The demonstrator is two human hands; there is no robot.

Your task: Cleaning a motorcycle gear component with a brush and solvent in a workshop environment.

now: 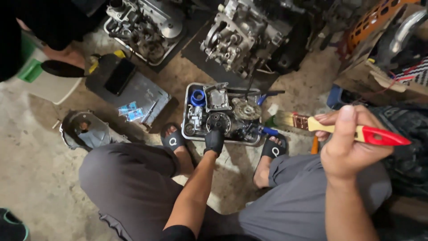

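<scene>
Left hand (214, 141), black-gloved, is reaching into the tray (185, 117) on the floor, closing on a round part (218, 121). Right hand (345, 138) is gripping a brush (339, 127), raised at right. Cleaning step, likely; brush needs bringing down to the part.

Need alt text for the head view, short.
A squatting person's gloved left hand reaches into a metal tray of oily engine parts on a concrete floor, while the bare right hand holds up a red-handled paintbrush.

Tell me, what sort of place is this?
Probably a mechanic's workshop floor: large engine assemblies stand on bare concrete, a metal tray holds small oily parts, and the right hand holds a paintbrush.
</scene>
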